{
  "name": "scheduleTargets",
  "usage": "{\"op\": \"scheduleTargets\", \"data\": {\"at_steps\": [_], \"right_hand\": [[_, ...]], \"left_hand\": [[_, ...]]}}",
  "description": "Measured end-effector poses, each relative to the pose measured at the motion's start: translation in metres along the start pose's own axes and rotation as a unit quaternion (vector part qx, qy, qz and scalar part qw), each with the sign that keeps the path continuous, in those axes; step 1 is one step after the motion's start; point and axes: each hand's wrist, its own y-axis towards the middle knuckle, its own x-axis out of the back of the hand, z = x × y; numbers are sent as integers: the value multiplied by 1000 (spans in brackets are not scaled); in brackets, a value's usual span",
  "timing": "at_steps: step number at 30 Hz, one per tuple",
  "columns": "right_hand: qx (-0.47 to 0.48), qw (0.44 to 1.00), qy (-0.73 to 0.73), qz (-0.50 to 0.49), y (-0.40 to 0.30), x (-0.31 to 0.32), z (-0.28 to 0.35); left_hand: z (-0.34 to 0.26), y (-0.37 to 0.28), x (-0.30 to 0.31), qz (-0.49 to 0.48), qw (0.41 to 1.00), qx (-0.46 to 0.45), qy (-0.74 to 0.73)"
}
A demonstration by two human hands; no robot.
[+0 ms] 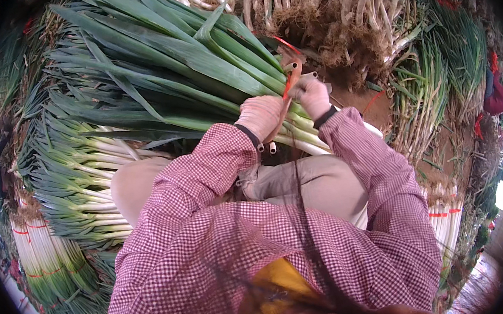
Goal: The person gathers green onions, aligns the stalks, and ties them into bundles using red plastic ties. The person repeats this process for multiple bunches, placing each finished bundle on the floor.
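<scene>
A large bundle of green onions point(171, 61), probably leeks or large scallions, lies across in front of me, its broad green leaves towards the upper left and its white stalks towards the lower right. Red tape point(289, 84) crosses the bundle where green turns to pale. My left hand point(262, 113), in a pale glove, presses on the bundle beside the tape. Just right of it, my right hand point(311, 95), slightly blurred, has its fingers bent at the tape. Its exact hold is hidden. White tube ends point(272, 147) of a stand show below and above the bundle.
Loose peeled green onions point(97, 188) are spread at my left. Bundles tied with red tape point(40, 251) stand at lower left, others point(447, 216) at lower right. Unpeeled onions with earthy roots point(343, 28) are heaped ahead, more point(425, 92) to the right.
</scene>
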Motion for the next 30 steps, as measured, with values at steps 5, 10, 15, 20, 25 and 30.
{"op": "scheduleTargets", "data": {"at_steps": [5,10,15,20,25,30], "right_hand": [[-211,973,-73,-51,13,-5,-27],[-177,981,-41,-74,11,-1,-34],[-261,885,381,-56,-7,-1,-20],[-324,725,608,-8,0,-10,-4],[-252,852,455,61,1,-15,22],[-138,928,317,135,0,-13,26]], "left_hand": [[-9,5,13,-23,996,30,-86],[-16,13,10,31,727,142,-671],[-10,2,-4,-101,911,18,-400],[-15,23,-6,23,532,182,-826],[-11,22,5,87,490,193,-846],[-8,1,-16,2,682,183,-708]]}}
